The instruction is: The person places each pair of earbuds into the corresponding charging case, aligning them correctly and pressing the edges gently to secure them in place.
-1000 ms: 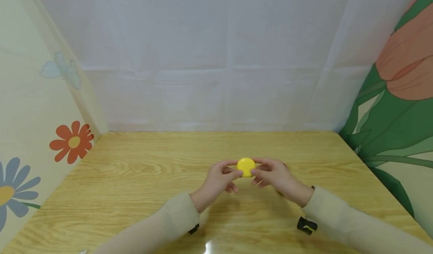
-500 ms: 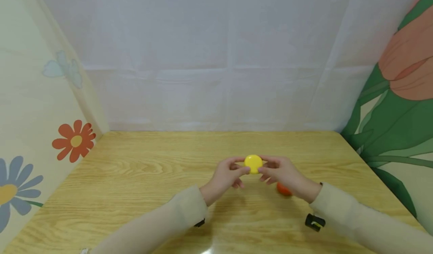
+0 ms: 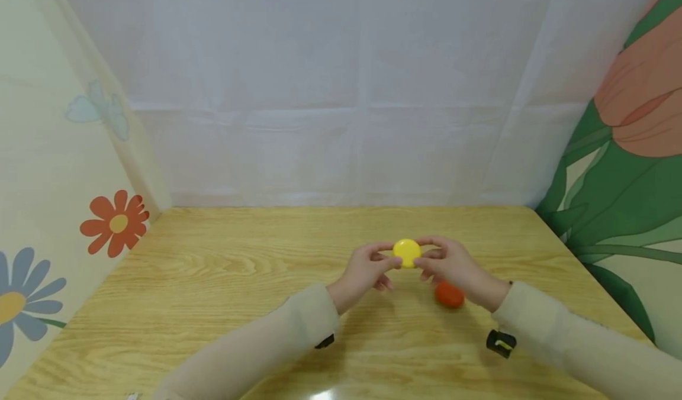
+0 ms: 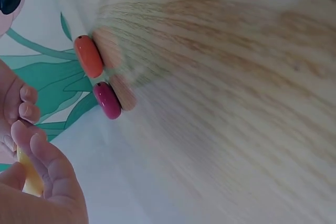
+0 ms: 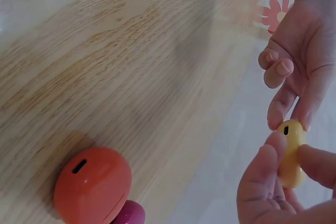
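Note:
A glossy yellow disc-like thing (image 3: 407,253) is held up above the table between both hands; a small black slot shows on its edge in the right wrist view. My left hand (image 3: 363,273) pinches its left side between thumb and fingertips. The right hand (image 3: 453,264) pinches the right side the same way. Below the right hand, an orange-red rounded thing (image 3: 450,294) with a similar slot (image 5: 79,166) lies on the table. Beside it is a magenta one (image 4: 107,100), which the head view does not show.
The wood-grained table (image 3: 240,329) ends at a pale sheet (image 3: 341,122) hung behind it. Flower-printed panels stand at the left (image 3: 64,169) and right (image 3: 634,210). Wrist devices (image 3: 501,343) show under the sleeves.
Both hands have moved right and slightly away with the yellow disc. The orange-red thing, almost wholly hidden behind the right hand before, now shows below it.

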`<state>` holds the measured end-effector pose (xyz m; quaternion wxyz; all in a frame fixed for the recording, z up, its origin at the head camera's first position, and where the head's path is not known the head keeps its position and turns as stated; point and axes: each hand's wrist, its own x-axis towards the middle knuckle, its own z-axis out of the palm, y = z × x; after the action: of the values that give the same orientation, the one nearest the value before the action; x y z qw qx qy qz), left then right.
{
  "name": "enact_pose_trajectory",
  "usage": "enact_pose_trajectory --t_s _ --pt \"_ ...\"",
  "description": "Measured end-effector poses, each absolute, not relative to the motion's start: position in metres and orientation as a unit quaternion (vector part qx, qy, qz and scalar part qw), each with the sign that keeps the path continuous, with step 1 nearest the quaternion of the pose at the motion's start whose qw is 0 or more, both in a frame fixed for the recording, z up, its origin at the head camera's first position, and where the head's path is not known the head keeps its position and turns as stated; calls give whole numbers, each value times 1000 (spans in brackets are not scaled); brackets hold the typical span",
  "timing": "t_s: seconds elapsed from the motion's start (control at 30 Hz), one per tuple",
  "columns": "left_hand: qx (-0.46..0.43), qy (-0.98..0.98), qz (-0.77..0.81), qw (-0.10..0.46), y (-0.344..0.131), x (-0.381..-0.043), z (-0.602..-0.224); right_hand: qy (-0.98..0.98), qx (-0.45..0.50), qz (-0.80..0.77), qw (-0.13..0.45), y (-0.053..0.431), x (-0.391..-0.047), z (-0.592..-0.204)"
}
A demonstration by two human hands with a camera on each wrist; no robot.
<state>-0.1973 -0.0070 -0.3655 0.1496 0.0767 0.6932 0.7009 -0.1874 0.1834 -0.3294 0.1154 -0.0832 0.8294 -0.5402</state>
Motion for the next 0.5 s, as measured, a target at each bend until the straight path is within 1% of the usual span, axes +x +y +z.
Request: enact_pose_trajectory --t_s 0.33,0.5 --pt "58 678 711 177 -1 -204 -368 833 -84 -527 143 196 -198 -328" --pt "35 661 723 199 2 -210 -371 823 -104 -533 165 204 -207 -328"
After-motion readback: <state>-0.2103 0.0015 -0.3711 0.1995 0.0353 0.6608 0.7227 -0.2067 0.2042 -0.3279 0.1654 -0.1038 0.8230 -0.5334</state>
